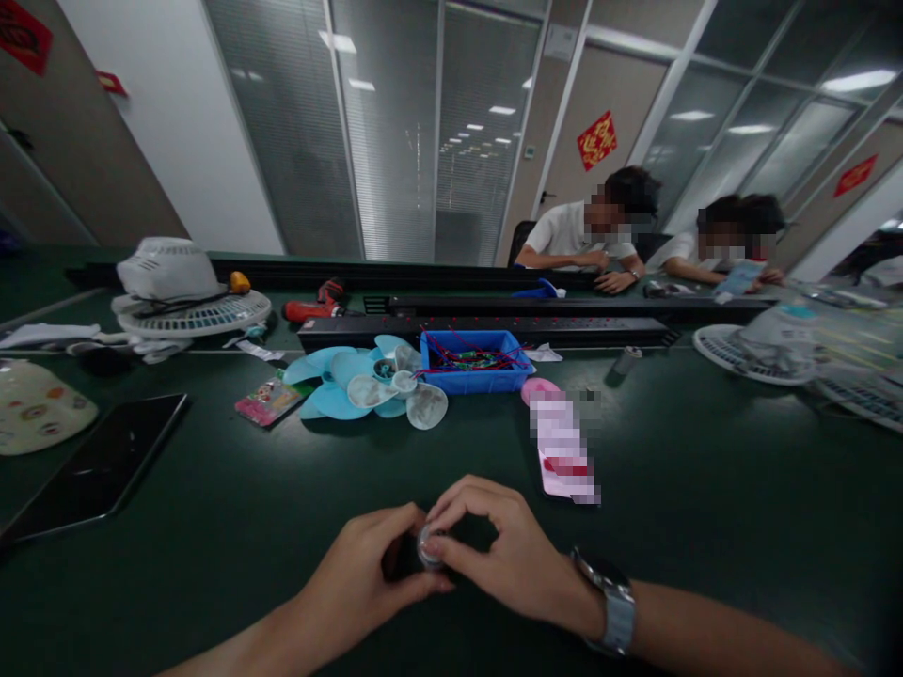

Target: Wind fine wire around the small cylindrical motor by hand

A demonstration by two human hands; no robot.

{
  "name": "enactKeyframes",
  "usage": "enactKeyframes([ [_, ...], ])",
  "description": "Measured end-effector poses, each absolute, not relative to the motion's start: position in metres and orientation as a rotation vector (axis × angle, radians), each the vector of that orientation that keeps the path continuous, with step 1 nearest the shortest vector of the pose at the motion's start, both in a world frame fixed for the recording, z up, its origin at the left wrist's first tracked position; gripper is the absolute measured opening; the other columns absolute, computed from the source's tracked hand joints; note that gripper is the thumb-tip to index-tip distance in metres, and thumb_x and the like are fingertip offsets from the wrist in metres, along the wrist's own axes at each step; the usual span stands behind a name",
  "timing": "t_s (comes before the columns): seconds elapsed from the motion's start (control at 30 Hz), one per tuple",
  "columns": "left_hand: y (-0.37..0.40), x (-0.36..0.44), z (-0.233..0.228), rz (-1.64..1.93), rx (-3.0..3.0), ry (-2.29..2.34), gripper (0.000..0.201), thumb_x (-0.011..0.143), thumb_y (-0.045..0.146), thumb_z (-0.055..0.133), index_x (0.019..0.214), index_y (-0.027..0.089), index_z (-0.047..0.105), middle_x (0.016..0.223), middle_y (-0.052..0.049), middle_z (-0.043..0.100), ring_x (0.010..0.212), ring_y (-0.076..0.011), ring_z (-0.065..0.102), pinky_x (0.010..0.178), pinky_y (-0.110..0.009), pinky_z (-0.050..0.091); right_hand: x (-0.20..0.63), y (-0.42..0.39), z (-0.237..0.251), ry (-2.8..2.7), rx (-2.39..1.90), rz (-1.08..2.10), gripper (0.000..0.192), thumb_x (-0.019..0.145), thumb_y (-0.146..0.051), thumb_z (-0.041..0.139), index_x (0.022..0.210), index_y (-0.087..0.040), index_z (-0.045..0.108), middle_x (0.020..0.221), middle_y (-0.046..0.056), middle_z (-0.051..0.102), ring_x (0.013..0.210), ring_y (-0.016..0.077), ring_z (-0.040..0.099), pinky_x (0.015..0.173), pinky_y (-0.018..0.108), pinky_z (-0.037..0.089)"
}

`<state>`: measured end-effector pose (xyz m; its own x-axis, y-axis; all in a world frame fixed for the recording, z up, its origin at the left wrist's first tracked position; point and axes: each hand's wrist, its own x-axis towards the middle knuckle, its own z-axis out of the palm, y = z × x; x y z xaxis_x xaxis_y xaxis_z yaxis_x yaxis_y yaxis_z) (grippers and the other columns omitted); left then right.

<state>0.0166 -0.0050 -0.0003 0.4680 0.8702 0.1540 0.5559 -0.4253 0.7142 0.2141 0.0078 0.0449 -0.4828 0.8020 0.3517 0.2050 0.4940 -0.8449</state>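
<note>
Silvery round part (429, 548) pinched between left hand (367, 574) and right hand (504, 555), fingers curled.

Single head-worn view, looking forward and down across the dark green worktop (705, 527). The wearer's left hand (367, 583) and right hand (504, 555) sit close at the lower edge; two seated people (599, 230) and glass partitions (395, 122) lie far beyond.

Counter (705, 508): dark green, wide, matte surface.
Back wall (395, 132): glass partitions with closed grey blinds, reflecting ceiling lamps.
Left wall (176, 122): plain white, beside a grey door.
Decorations (596, 140): red paper squares on door and glass.
Light (857, 81): long ceiling panels, bright.
Chair (520, 240): black, behind far counter.
</note>
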Motion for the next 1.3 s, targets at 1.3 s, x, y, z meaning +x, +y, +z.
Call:
enactKeyframes([
  [1.3,-0.006,0.015,0.008,0.642,2.075,1.184,0.029,0.078,0.04,0.081,0.093,0.02,0.065,0.079,0.003,0.065,0.065,-0.0153,0.058,0.058,-0.023,0.04,0.241,0.037,0.027,-2.014,-1.168,0.679,0.013,0.087,-0.02,0.072,0.098,-0.026,0.076,0.092,0.003,0.068,0.088,0.019,0.062,0.078,0.034,0.049],
])
